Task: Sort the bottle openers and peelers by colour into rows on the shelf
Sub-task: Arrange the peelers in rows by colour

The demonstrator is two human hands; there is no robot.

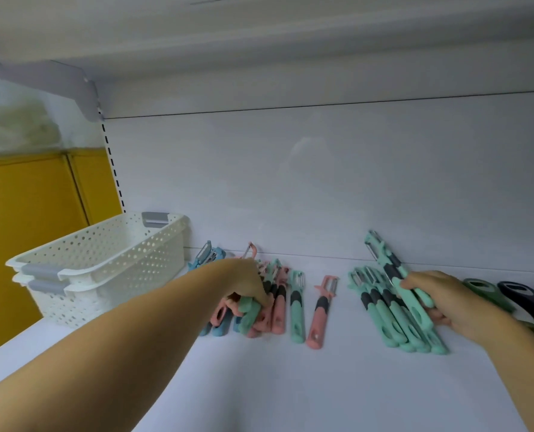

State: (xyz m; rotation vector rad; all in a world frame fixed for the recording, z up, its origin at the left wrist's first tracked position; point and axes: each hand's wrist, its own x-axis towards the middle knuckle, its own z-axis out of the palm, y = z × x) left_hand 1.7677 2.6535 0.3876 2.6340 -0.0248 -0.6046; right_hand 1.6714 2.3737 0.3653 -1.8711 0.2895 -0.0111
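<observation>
Teal stage of sort, judged about midway. Grips near end of mixed pile with left hand, fingers curled round teal handle, maybe pink too. Pinches teal peeler in right hand, tilted across teal row, blade toward back. Next: calls for laying flat, parallel, at row's edge. Loose pink peeler between hands, for later. Beyond, openers far right.

L hand curled tight, R hand gripping (both extended fwd)
</observation>
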